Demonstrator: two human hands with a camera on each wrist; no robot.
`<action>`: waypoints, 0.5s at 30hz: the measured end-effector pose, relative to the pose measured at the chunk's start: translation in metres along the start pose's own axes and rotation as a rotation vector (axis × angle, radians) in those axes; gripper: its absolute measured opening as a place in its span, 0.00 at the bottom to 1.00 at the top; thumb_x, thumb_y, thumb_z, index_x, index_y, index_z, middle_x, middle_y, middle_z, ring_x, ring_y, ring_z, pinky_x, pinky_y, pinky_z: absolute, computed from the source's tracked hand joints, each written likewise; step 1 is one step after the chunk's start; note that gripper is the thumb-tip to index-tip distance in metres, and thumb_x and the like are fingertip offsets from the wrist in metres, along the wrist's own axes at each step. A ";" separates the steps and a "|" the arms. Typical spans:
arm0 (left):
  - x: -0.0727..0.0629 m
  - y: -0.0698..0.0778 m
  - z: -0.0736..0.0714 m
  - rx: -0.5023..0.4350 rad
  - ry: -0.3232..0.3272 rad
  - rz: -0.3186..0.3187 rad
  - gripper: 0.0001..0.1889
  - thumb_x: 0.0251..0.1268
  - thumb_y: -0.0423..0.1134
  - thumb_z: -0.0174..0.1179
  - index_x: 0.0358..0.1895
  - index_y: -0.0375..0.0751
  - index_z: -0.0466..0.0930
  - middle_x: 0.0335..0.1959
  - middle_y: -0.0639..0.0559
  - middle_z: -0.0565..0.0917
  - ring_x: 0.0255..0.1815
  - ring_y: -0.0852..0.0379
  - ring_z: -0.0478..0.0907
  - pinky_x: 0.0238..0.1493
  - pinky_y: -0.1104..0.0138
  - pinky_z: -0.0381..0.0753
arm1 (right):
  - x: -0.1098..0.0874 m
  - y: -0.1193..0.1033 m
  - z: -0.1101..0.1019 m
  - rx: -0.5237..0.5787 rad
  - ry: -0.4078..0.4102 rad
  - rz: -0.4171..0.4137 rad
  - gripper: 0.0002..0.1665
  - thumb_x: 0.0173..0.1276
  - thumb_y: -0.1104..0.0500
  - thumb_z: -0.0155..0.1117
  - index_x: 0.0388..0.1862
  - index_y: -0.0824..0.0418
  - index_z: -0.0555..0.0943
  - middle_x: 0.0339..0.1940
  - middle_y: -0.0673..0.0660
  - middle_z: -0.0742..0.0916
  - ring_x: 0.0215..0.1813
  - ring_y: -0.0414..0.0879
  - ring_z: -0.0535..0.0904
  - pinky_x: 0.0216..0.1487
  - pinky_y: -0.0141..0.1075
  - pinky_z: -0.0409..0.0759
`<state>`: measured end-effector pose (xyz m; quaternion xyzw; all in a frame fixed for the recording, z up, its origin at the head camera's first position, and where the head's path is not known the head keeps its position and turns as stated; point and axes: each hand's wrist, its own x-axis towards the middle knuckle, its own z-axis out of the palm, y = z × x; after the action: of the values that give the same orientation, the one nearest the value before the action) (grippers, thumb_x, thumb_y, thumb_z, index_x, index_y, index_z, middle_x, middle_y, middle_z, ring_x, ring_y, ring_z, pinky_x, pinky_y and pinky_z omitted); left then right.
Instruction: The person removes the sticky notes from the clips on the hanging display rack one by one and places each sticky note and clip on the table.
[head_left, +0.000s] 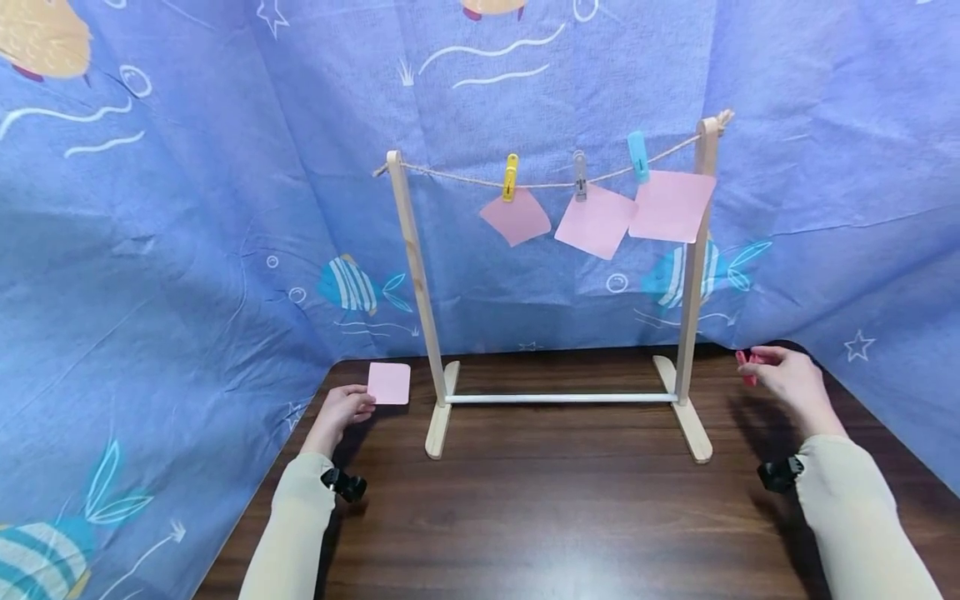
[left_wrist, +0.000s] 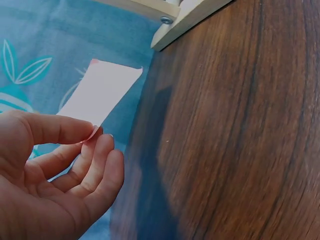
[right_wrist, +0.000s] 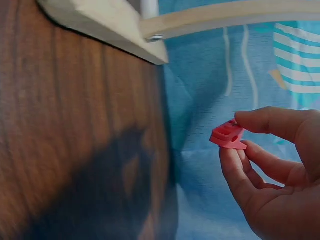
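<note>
My left hand pinches a corner of a pink square of paper between thumb and fingers, left of the wooden stand. In the left wrist view the paper sticks up beyond the thumb. Off the stand's right side, my right hand pinches a red clothespin; the right wrist view shows that clothespin between thumb and fingertips. A string runs between the stand's posts. From it hang three pink papers, held by a yellow clothespin, a clear grey clothespin and a blue clothespin.
The wooden stand rises from the dark wood table on two feet, joined low down by a white bar. Blue cloth with fish prints surrounds the back and sides. Each wrist carries a small black device.
</note>
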<state>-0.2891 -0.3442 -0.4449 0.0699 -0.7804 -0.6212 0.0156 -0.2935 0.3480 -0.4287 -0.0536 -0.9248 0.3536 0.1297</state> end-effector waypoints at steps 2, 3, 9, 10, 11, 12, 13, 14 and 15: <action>0.000 -0.001 0.003 0.009 0.005 -0.025 0.20 0.61 0.26 0.59 0.54 0.15 0.73 0.32 0.43 0.83 0.28 0.59 0.82 0.35 0.67 0.87 | 0.000 0.002 0.007 0.013 -0.028 0.003 0.31 0.68 0.55 0.66 0.60 0.78 0.75 0.50 0.75 0.84 0.48 0.59 0.78 0.41 0.38 0.71; 0.000 -0.001 0.005 0.025 0.015 -0.048 0.20 0.62 0.26 0.58 0.55 0.15 0.73 0.33 0.43 0.84 0.28 0.59 0.82 0.36 0.67 0.87 | -0.001 0.004 0.010 0.013 -0.041 0.005 0.31 0.67 0.56 0.66 0.59 0.78 0.76 0.50 0.75 0.84 0.48 0.58 0.78 0.40 0.36 0.70; 0.004 0.000 0.014 0.112 0.038 -0.140 0.21 0.66 0.25 0.56 0.59 0.15 0.70 0.33 0.45 0.84 0.28 0.59 0.81 0.36 0.66 0.86 | 0.001 0.011 0.024 0.030 -0.138 0.033 0.33 0.60 0.58 0.70 0.58 0.80 0.75 0.50 0.76 0.83 0.49 0.62 0.76 0.45 0.42 0.73; 0.005 0.000 0.014 0.121 0.034 -0.145 0.20 0.66 0.26 0.57 0.58 0.15 0.71 0.32 0.46 0.84 0.27 0.59 0.81 0.35 0.67 0.86 | 0.002 0.012 0.025 0.037 -0.158 0.041 0.34 0.60 0.58 0.70 0.58 0.81 0.75 0.48 0.75 0.84 0.47 0.61 0.78 0.45 0.42 0.74; 0.005 -0.001 0.014 0.128 0.033 -0.151 0.19 0.66 0.26 0.57 0.57 0.16 0.72 0.31 0.48 0.83 0.27 0.59 0.81 0.34 0.68 0.85 | 0.002 0.014 0.027 0.034 -0.174 0.047 0.34 0.60 0.59 0.70 0.58 0.81 0.74 0.47 0.74 0.84 0.45 0.58 0.78 0.44 0.40 0.74; 0.006 -0.003 0.014 0.137 0.025 -0.152 0.18 0.66 0.26 0.57 0.56 0.16 0.72 0.30 0.49 0.83 0.26 0.59 0.80 0.33 0.68 0.84 | 0.003 0.016 0.028 0.042 -0.192 0.053 0.34 0.60 0.59 0.69 0.58 0.82 0.74 0.45 0.73 0.85 0.43 0.55 0.79 0.42 0.38 0.75; 0.006 -0.004 0.014 0.143 0.023 -0.158 0.17 0.66 0.26 0.58 0.54 0.17 0.73 0.29 0.50 0.83 0.26 0.59 0.80 0.32 0.69 0.84 | 0.004 0.017 0.030 0.054 -0.210 0.063 0.34 0.60 0.59 0.69 0.58 0.83 0.73 0.43 0.71 0.85 0.40 0.51 0.79 0.39 0.35 0.76; 0.005 -0.005 0.014 0.150 0.016 -0.161 0.16 0.65 0.26 0.58 0.52 0.17 0.74 0.28 0.50 0.82 0.25 0.60 0.80 0.32 0.69 0.83 | 0.004 0.019 0.031 0.076 -0.229 0.071 0.34 0.61 0.60 0.69 0.58 0.84 0.72 0.41 0.69 0.85 0.38 0.47 0.79 0.37 0.33 0.77; 0.005 -0.007 0.015 0.161 0.010 -0.168 0.15 0.65 0.27 0.58 0.51 0.17 0.75 0.27 0.51 0.82 0.25 0.60 0.79 0.31 0.69 0.83 | 0.004 0.021 0.033 0.092 -0.243 0.078 0.34 0.61 0.60 0.68 0.58 0.84 0.72 0.38 0.65 0.86 0.35 0.43 0.79 0.34 0.30 0.77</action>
<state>-0.2951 -0.3323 -0.4551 0.1390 -0.8190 -0.5553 -0.0383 -0.3067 0.3432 -0.4651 -0.0402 -0.9137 0.4043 0.0050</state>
